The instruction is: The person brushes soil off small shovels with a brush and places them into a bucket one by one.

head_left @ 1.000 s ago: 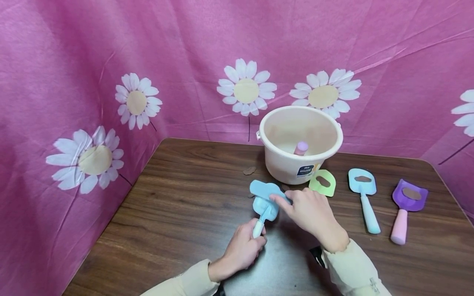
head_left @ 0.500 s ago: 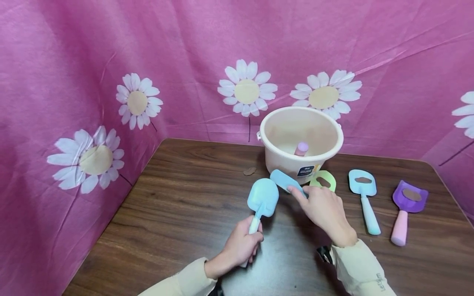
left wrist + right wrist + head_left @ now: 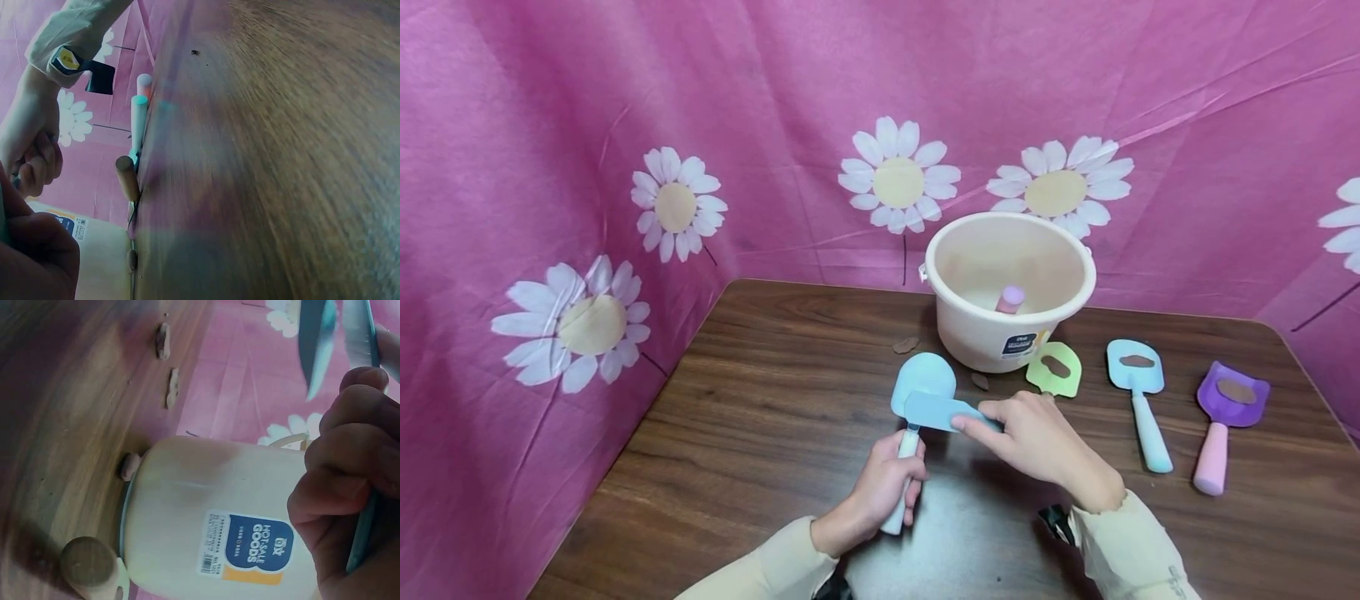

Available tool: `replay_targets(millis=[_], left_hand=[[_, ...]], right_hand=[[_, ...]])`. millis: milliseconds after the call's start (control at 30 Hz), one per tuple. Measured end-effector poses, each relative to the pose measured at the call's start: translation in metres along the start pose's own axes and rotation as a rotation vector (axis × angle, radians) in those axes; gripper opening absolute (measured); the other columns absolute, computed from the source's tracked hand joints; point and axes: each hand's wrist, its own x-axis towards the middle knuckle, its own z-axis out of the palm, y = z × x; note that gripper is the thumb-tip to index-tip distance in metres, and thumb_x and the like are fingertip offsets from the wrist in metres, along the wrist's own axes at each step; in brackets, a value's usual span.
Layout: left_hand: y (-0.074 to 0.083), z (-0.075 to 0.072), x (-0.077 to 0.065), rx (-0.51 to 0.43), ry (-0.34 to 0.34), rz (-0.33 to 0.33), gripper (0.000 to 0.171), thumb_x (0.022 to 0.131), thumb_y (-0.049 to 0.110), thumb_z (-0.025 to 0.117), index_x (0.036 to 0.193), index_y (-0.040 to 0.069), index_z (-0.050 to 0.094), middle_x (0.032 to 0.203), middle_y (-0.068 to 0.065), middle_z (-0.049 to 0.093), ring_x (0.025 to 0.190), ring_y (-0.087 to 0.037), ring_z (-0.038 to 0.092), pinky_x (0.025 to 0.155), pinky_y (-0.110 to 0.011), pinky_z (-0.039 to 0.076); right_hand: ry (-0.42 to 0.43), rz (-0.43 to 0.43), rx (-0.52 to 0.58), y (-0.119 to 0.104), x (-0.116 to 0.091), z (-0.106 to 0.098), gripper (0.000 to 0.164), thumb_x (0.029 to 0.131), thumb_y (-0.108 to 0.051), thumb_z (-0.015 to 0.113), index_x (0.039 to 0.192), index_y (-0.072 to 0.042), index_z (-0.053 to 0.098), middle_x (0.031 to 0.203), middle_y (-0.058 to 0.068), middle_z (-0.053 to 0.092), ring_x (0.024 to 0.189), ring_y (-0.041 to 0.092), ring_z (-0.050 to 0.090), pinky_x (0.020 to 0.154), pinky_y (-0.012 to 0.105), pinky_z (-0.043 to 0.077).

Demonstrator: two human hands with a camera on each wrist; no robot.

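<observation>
Light-blue shovel [image 3: 930,375] gripped; label [image 3: 247,547] on bucket [image 3: 219,465] legible only in right wrist view.

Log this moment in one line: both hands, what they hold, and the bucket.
left hand: grips light-blue scoop by handle | right hand: holds flat blue tool, contact with scoop unclear | bucket: upright on table

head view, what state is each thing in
bucket, upright, open-topped
pink handle, inside bucket
held scoop, gripped by left hand
trowel, held by right hand, partly overlapping held scoop
green scoop, lying beside bucket
other blue scoop, lying on table
purple scoop, lying on table
brown bits, loose on table
</observation>
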Motion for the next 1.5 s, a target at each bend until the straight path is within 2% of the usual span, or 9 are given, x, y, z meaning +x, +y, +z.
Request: replay_targets(millis=[267, 400, 567, 800, 967, 1100, 1200, 1267, 1500], left_hand=[[0.001, -0.001, -0.001, -0.030, -0.035, -0.039, 0.017, 0.068, 0.000, 0.049, 0.080, 0.010, 0.043, 0.040, 0.005, 0.038, 0.028, -0.008, 0.039, 0.027, -0.023, 0.036], [-0.001, -0.001, -0.002, -0.002, -0.049, -0.043, 0.018, 0.066, -0.001, 0.049, 0.082, 0.007, 0.044, 0.040, 0.004, 0.038, 0.028, -0.009, 0.038, 0.026, -0.024, 0.035], [-0.005, 0.000, -0.004, 0.028, -0.062, -0.051, 0.019, 0.065, -0.002, 0.049, 0.078, 0.010, 0.043, 0.040, 0.004, 0.037, 0.028, -0.008, 0.037, 0.025, -0.024, 0.035], [-0.010, 0.003, -0.006, 0.048, -0.077, -0.053, 0.018, 0.066, -0.003, 0.049, 0.077, 0.011, 0.043, 0.040, 0.004, 0.037, 0.028, -0.008, 0.037, 0.025, -0.024, 0.035], [-0.012, 0.004, -0.005, 0.088, -0.062, -0.031, 0.018, 0.068, -0.003, 0.049, 0.078, 0.011, 0.044, 0.041, 0.003, 0.038, 0.027, -0.009, 0.038, 0.026, -0.024, 0.036], [-0.011, 0.004, -0.004, 0.127, -0.050, -0.010, 0.016, 0.070, -0.003, 0.049, 0.078, 0.010, 0.044, 0.041, 0.003, 0.039, 0.026, -0.009, 0.038, 0.026, -0.024, 0.036], [-0.010, 0.005, -0.004, 0.164, -0.039, 0.004, 0.015, 0.071, -0.002, 0.049, 0.077, 0.010, 0.045, 0.041, 0.003, 0.039, 0.025, -0.008, 0.038, 0.026, -0.023, 0.036], [-0.009, 0.005, -0.004, 0.191, -0.032, 0.018, 0.013, 0.071, -0.002, 0.049, 0.077, 0.009, 0.045, 0.041, 0.003, 0.040, 0.025, -0.008, 0.038, 0.026, -0.024, 0.037], [-0.011, 0.006, -0.005, 0.280, 0.001, 0.070, 0.010, 0.072, -0.001, 0.048, 0.078, 0.007, 0.046, 0.042, 0.002, 0.040, 0.026, -0.009, 0.038, 0.026, -0.029, 0.039]], right_hand=[[-0.017, 0.043, 0.034, 0.015, 0.001, 0.003, 0.050, 0.089, -0.045, 0.064, 0.055, -0.023, 0.034, 0.055, -0.018, 0.015, 0.048, -0.002, 0.018, 0.042, 0.018, 0.022], [-0.016, 0.132, 0.041, 0.023, 0.004, 0.003, 0.051, 0.091, -0.048, 0.060, 0.055, -0.023, 0.035, 0.054, -0.016, 0.017, 0.050, 0.000, 0.020, 0.045, 0.019, 0.024], [-0.016, 0.239, 0.051, 0.029, 0.007, 0.004, 0.055, 0.091, -0.056, 0.054, 0.054, -0.020, 0.035, 0.052, -0.013, 0.019, 0.050, 0.004, 0.020, 0.044, 0.021, 0.023], [0.021, 0.303, -0.005, 0.029, 0.010, 0.003, 0.058, 0.091, -0.059, 0.051, 0.054, -0.018, 0.036, 0.052, -0.010, 0.021, 0.052, 0.011, 0.028, 0.046, 0.025, 0.025], [0.044, 0.286, -0.028, 0.022, 0.009, 0.003, 0.058, 0.091, -0.058, 0.052, 0.054, -0.018, 0.035, 0.052, -0.011, 0.019, 0.051, 0.010, 0.025, 0.046, 0.025, 0.024], [0.035, 0.164, -0.036, 0.009, 0.006, 0.004, 0.054, 0.090, -0.053, 0.058, 0.055, -0.021, 0.034, 0.053, -0.013, 0.018, 0.049, 0.005, 0.022, 0.045, 0.022, 0.024], [0.010, 0.070, -0.078, -0.005, 0.003, 0.005, 0.051, 0.089, -0.053, 0.059, 0.055, -0.024, 0.034, 0.052, -0.014, 0.019, 0.047, 0.003, 0.025, 0.049, 0.025, 0.024], [-0.002, 0.043, -0.112, -0.012, 0.002, 0.007, 0.052, 0.088, -0.056, 0.059, 0.054, -0.025, 0.033, 0.051, -0.014, 0.020, 0.045, 0.004, 0.026, 0.049, 0.027, 0.023], [-0.005, 0.106, -0.182, -0.024, 0.003, 0.007, 0.054, 0.087, -0.061, 0.056, 0.053, -0.026, 0.034, 0.049, -0.011, 0.024, 0.044, 0.008, 0.030, 0.050, 0.032, 0.024]])
